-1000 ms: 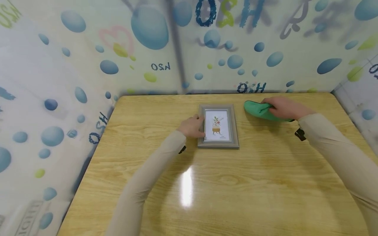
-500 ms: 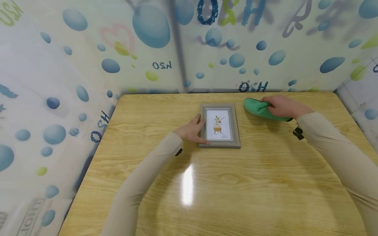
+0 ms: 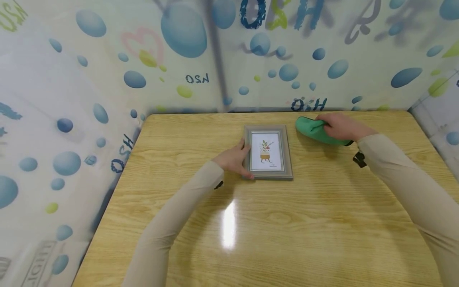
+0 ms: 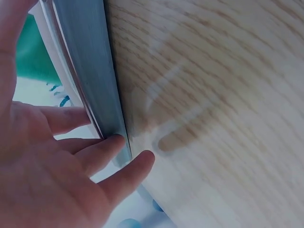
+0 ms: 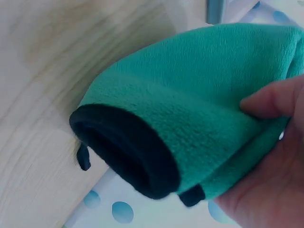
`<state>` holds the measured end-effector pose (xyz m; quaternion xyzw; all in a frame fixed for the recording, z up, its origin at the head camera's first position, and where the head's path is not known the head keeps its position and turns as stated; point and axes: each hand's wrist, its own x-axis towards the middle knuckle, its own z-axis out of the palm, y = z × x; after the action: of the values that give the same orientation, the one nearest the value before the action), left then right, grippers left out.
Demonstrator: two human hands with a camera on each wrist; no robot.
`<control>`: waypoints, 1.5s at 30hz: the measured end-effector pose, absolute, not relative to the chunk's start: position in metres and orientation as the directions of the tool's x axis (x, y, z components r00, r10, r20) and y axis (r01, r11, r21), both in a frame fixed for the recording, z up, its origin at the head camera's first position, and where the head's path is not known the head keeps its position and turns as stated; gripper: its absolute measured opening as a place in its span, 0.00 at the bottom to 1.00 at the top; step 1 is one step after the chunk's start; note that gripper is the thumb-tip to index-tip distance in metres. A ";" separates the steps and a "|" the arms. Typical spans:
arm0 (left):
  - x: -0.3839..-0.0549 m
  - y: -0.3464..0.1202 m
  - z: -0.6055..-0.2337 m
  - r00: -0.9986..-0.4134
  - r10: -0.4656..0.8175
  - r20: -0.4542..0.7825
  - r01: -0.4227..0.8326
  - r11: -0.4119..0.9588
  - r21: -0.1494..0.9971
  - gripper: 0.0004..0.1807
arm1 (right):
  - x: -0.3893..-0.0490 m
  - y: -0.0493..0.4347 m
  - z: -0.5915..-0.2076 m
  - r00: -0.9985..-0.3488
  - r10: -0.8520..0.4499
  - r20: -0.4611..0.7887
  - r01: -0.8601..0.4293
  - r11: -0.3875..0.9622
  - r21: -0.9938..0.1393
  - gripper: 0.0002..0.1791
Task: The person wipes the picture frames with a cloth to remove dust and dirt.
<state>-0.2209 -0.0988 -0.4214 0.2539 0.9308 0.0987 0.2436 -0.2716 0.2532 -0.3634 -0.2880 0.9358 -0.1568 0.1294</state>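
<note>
A grey picture frame (image 3: 268, 175) lies face up on the table, with a printed drawing of a potted plant inside. My left hand (image 3: 232, 160) touches its left side; the thumb is at the lower left corner. In the left wrist view, fairly straight fingers (image 4: 102, 154) meet the frame's side edge (image 4: 90, 61), and the little finger is off it. To the right of the frame, my right hand (image 3: 344, 125) grips a bunched green cloth (image 3: 315, 131). Up close, that cloth (image 5: 190, 90) has a black-trimmed edge and small black tabs; thumb and fingers pinch its folds.
The wood-grain table (image 3: 287, 239) ends at the back against a patterned wall covering (image 3: 229, 56) with blue dots and letters. A similar covering (image 3: 46, 131) stands along the left side. A light reflection shows on the tabletop.
My left hand has spread over the frame's left side, its thumb sliding down to the lower corner. The cloth in my right hand has barely moved.
</note>
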 end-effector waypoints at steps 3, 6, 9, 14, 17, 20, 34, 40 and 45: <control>-0.221 -0.097 -0.421 -0.758 0.517 -0.398 0.439 0.856 0.274 0.69 | -0.280 0.251 -0.354 -0.827 -0.542 -0.148 -0.467 0.809 -0.356 0.20; -0.220 -0.095 -0.421 -0.763 0.509 -0.398 0.447 0.861 0.245 0.69 | -0.290 0.248 -0.342 -0.846 -0.517 -0.133 -0.454 0.828 -0.330 0.20; -0.220 -0.093 -0.421 -0.769 0.498 -0.400 0.448 0.867 0.218 0.69 | -0.296 0.238 -0.331 -0.857 -0.502 -0.113 -0.445 0.834 -0.326 0.19; -0.220 -0.093 -0.421 -0.772 0.491 -0.404 0.456 0.870 0.185 0.69 | -0.300 0.210 -0.339 -0.851 -0.522 -0.057 -0.484 0.822 -0.298 0.17; -0.219 -0.091 -0.422 -0.774 0.492 -0.399 0.463 0.869 0.172 0.69 | -0.297 0.193 -0.361 -0.831 -0.551 -0.079 -0.516 0.817 -0.258 0.15; -0.219 -0.090 -0.421 -0.773 0.494 -0.399 0.467 0.868 0.170 0.69 | -0.293 0.182 -0.382 -0.795 -0.591 -0.140 -0.558 0.802 -0.216 0.15; -0.219 -0.090 -0.416 -0.767 0.496 -0.406 0.472 0.866 0.166 0.69 | -0.305 0.164 -0.394 -0.674 -0.720 -0.163 -0.645 0.682 -0.345 0.21; -0.219 -0.091 -0.414 -0.768 0.506 -0.392 0.502 0.856 0.123 0.69 | -0.310 0.151 -0.391 -0.641 -0.735 -0.220 -0.644 0.672 -0.366 0.23; -0.220 -0.094 -0.415 -0.766 0.516 -0.384 0.525 0.846 0.090 0.69 | -0.318 0.130 -0.392 -0.624 -0.733 -0.270 -0.660 0.680 -0.321 0.24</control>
<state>-0.2198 -0.0936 -0.4149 0.2768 0.9396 -0.0113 0.2010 -0.3176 0.1303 -0.3921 -0.3886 0.8960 -0.0960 0.1921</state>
